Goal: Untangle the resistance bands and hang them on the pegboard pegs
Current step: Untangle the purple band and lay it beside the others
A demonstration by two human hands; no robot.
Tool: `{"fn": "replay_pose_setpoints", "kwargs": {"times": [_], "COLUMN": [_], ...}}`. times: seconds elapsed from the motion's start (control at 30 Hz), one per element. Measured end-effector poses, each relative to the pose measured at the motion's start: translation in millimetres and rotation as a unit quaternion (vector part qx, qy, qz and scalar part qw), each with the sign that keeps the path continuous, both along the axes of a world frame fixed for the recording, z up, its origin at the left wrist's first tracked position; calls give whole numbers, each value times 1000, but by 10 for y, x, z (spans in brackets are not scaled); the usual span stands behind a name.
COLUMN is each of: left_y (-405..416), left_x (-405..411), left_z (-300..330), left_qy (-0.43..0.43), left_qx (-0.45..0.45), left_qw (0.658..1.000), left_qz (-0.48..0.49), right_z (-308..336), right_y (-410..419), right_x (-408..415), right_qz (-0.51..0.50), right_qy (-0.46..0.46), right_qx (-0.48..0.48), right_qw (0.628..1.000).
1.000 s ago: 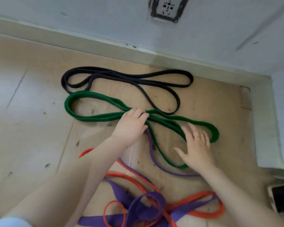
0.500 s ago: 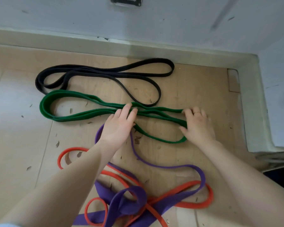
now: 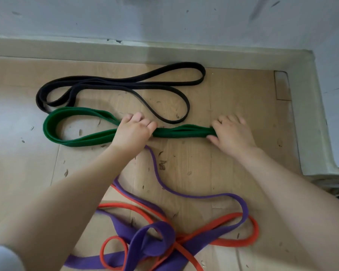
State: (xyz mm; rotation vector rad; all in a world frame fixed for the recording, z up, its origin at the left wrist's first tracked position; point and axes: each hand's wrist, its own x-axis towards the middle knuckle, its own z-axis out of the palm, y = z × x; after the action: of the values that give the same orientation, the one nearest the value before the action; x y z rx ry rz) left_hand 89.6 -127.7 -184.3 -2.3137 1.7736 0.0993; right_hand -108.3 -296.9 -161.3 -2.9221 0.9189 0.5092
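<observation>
- On the floor (image 3: 213,165), near the skirting (image 3: 164,55), the green band (image 3: 53,126) lies folded into a long flat bundle, its strands gathered side by side so it can come up as one piece
- The left hand (image 3: 132,133) has its fingers curled over the middle of the bundle and grips the strands where they cross, which seems meant to stop the loop at the left end from sliding apart
- The right hand (image 3: 231,133) pinches the right end, thumb under and fingers over, pressing the fold together; both hands hold the same band, so I judge the step to be collecting it for lifting
- Just beyond the green one lies the black band (image 3: 125,83), already looped on its own and touching no other band, apart perhaps from its left end, which comes very close to the green loop; it looks sorted and set aside
- Nearer the person, the purple band (image 3: 155,237) and the red band (image 3: 254,233) are knotted through each other and clearly not yet untangled
- A thin purple strand runs up from that heap to just below the left hand; whether it touches the green bundle is hidden by the wrist
- No pegboard or pegs show here, so hanging has yet to start
</observation>
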Motion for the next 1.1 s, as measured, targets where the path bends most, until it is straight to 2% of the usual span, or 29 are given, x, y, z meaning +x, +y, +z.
{"fn": "replay_pose_setpoints", "kwargs": {"times": [0.2,0.27,0.3,0.37,0.43,0.47,0.57,0.67,0.8,0.87,0.97,1.1], "left_y": [-58,20,98,314,554,666,959,1166,1276,1312,1408,1671], "left_x": [-61,-70,-77,-87,-104,-116,-151,-207,-499,-732,-1121,-1580], "left_z": [40,91,126,194,286,362,616,864,1356,1689,2171,2730], "left_qy": [76,111,124,152,157,170,201,221,315,387,428,504], "left_qx": [10,-17,-41,-102,-140,-133,-114,-136,-221,-267,-299,-353], "left_qw": [993,988,986,977,971,968,962,953,898,856,837,771], "left_qz": [87,103,105,106,117,126,144,157,214,214,165,164], "right_z": [-86,-17,24,79,5,-46,-14,311,1162,1676,2354,3125], "right_y": [296,576,778,1214,1532,1612,1685,1653,1628,1695,1892,2137], "right_x": [52,67,60,80,132,169,247,178,-62,-214,-476,-826], "right_qz": [-71,-30,-7,-20,-65,-72,-84,-86,-80,-91,-62,-65], "right_qy": [-34,-154,-199,-166,-54,-32,-47,-136,-317,-338,-340,-378], "right_qx": [-10,-24,4,140,199,188,143,127,168,207,208,226], "right_qw": [997,987,980,976,976,979,985,979,930,914,915,896]}}
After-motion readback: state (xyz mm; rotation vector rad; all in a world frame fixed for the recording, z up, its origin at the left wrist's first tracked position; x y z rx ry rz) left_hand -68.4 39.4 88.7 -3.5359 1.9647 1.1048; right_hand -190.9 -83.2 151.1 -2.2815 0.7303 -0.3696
